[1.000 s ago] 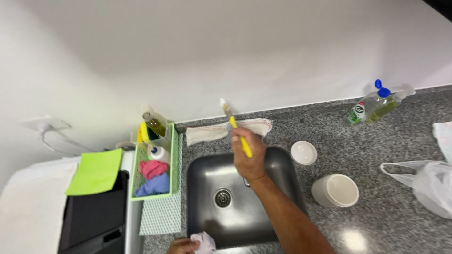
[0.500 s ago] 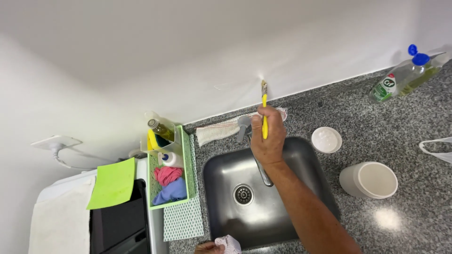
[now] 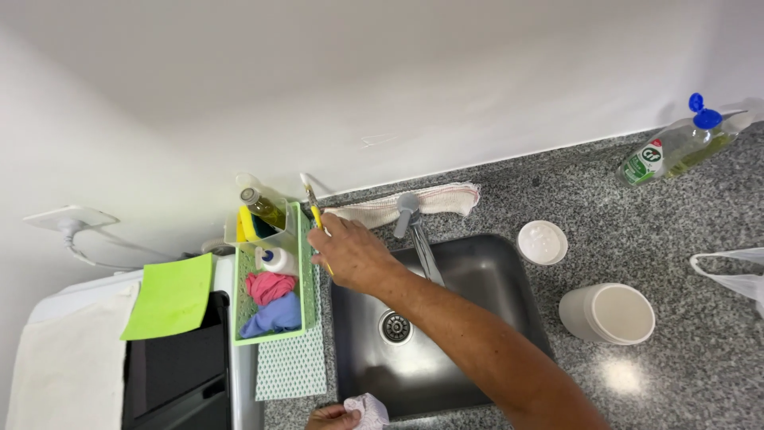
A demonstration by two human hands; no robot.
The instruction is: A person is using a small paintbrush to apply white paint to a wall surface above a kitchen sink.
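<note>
Right hand (image 3: 352, 253) sits center-left of the frame, just over the left edge of the sink (image 3: 509, 271), fingers curled and pressed around a yellow-handled brush (image 3: 317, 216). The brush pokes up and out of the top of the fist, bristle end toward the wall, and a bit of yellow shows below the fingers too, so the grip is around the middle of the handle. It's right beside the green caddy (image 3: 305, 263) (basically touching its right wall, can't tell 100%).

Left hand (image 3: 330, 416) is at the bottom edge of the pic, mostly cut off, closed on a small wad of pale cloth (image 3: 368, 410) at the sink's front rim.

Other stuff: the caddy holds a bottle w/ yellowish liquid (image 3: 263, 209), a small white bottle (image 3: 277, 258), plus a pink rag (image 3: 269, 287) and a blue rag (image 3: 274, 316). The faucet (image 3: 414, 227) is center frame w/ a white towel (image 3: 402, 205) lying behind it along the wall. Small white lid (image 3: 542, 242) and white container (image 3: 611, 314) to the right of the sink on the granite counter (image 3: 684, 239), dish soap bottle (image 3: 676, 150) upper right. Green cloth (image 3: 171, 296) lower left.
</note>
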